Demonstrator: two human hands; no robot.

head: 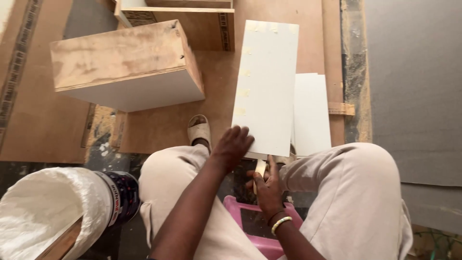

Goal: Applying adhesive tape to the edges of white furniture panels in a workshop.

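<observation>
A long white panel (266, 82) with yellowish smears along its left side lies on the brown plywood floor ahead of me. My left hand (233, 147) rests flat on its near corner, fingers spread. My right hand (266, 185), with a pale bead bracelet at the wrist, grips a small cream-coloured stick-like tool (260, 169) just under the panel's near edge. I sit on a pink stool (262, 226), knees apart in beige trousers.
A second white panel (312, 113) lies beside the first. A plywood box with a white side (126, 65) stands at upper left, another box (192, 19) behind it. A bucket covered with a white sack (53, 207) sits at lower left. My sandal (199, 129) shows between them.
</observation>
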